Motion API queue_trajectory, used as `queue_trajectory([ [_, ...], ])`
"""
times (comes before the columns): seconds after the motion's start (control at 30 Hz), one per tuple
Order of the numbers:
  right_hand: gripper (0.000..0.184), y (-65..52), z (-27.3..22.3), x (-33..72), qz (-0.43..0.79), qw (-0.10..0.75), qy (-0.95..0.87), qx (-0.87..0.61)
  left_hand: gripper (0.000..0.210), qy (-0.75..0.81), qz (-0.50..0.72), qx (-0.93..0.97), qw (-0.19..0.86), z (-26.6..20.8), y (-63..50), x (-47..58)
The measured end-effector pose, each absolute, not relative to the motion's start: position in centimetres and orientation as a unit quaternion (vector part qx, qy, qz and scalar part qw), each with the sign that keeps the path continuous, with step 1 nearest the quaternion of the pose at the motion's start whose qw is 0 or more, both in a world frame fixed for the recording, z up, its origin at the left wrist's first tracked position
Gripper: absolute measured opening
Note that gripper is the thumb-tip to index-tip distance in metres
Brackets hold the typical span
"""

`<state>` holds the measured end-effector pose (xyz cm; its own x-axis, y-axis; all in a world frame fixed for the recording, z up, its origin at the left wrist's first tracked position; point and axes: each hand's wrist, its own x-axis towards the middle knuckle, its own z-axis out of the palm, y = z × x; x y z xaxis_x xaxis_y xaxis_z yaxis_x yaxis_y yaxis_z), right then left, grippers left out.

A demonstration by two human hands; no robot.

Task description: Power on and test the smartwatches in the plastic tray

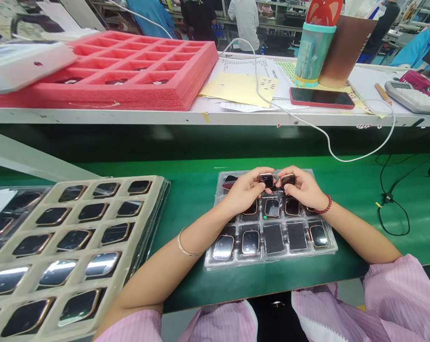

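Both my hands are raised over the far part of a clear plastic tray [272, 257]. My left hand [246, 190] is closed around a smartwatch [266, 179] with a dark screen and gold-coloured rim. Close beside it, my right hand [302, 187] grips a second smartwatch [288, 179] of the same look. The two watches are held side by side, screens towards me. Below them, several more watches lie in the tray's pockets, and two front pockets show only dark padding [273, 238]. My hands hide part of the tray's back row.
At left stands a stack of cream trays [75, 175] filled with watches. A shelf [250, 118] above the green bench holds a red foam tray [129, 95], a phone [321, 98], a teal cup [312, 54] and a calculator [414, 97]. Black cables [387, 197] lie at right.
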<state>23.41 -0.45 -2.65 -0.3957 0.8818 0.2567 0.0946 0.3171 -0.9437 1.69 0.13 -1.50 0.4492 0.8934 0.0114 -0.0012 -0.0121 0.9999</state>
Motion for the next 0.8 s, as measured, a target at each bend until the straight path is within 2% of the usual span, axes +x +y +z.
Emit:
queue_trajectory([
  [0.37,0.031,-0.6,-2.0,23.5,0.473,0.42,-0.684,-0.365,0.052,0.349,0.38,0.503,0.693,-0.1,0.0,1.8],
  [0.5,0.028,-0.9,-1.6,23.4,0.468,0.42,-0.679,-0.378,0.048,0.255,0.278,0.5,0.78,4.1,-4.0,0.8],
  [0.6,0.026,-1.2,-1.4,23.5,0.479,0.424,-0.671,-0.377,0.037,0.174,0.168,0.497,0.833,7.7,-7.7,0.0],
  [0.7,0.026,-1.2,-1.2,23.7,0.517,0.43,-0.638,-0.375,0.035,0.107,0.155,0.546,0.817,9.5,-9.2,-0.7],
  [0.8,0.039,-1.2,-0.6,23.8,0.62,0.41,-0.57,-0.351,0.037,0.093,0.146,0.574,0.801,9.6,-8.9,-1.1],
])
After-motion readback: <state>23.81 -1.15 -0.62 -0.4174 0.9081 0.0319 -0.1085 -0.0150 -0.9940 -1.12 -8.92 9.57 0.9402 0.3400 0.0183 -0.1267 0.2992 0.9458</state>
